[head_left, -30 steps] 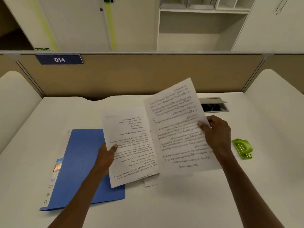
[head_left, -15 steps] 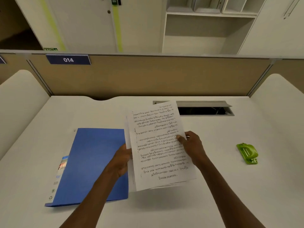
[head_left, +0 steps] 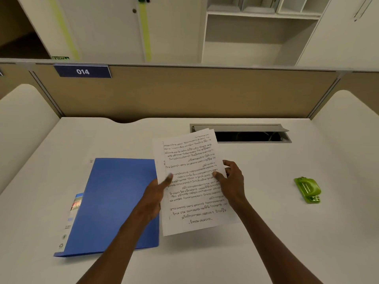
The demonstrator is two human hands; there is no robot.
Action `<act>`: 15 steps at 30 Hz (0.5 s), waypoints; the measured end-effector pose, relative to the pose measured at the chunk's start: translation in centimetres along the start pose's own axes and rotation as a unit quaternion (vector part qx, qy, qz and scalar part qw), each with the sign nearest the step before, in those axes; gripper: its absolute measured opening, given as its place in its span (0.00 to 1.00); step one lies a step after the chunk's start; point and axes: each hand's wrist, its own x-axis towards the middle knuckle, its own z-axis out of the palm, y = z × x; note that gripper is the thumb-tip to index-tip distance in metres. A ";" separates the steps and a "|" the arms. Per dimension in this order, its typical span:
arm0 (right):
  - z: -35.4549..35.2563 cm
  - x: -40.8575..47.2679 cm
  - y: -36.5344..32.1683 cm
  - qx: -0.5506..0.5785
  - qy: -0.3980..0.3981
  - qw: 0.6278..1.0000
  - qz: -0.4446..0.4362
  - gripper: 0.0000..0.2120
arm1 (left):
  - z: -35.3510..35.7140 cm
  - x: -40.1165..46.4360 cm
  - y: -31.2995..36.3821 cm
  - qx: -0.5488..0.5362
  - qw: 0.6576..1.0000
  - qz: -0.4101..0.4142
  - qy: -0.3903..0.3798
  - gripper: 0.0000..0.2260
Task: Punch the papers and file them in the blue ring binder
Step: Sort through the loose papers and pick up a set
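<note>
Papers (head_left: 190, 181): held above desk (head_left: 266, 232) by both hands.
Left hand (head_left: 156, 191): pinching left edge.
Right hand (head_left: 231, 181): pinching right edge.
Binder (head_left: 119, 201): closed, contents hidden.
Punch (head_left: 307, 189): apart, untouched.

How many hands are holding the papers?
2. The left hand grips the papers at their left edge, over the blue ring binder; the right hand grips the right edge.

Text on papers (head_left: 190, 181) illegible
</note>
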 end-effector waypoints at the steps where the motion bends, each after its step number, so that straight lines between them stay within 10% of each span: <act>1: 0.2 0.1 0.1 -0.001 -0.004 1.000 0.002 0.18 | -0.1 0.0 -0.1 0.024 0.999 0.021 0.002 0.15; 15: 0.0 0.0 5.4 -0.345 -0.033 0.935 0.069 0.31 | -4.0 0.1 0.1 0.098 0.983 0.092 0.127 0.10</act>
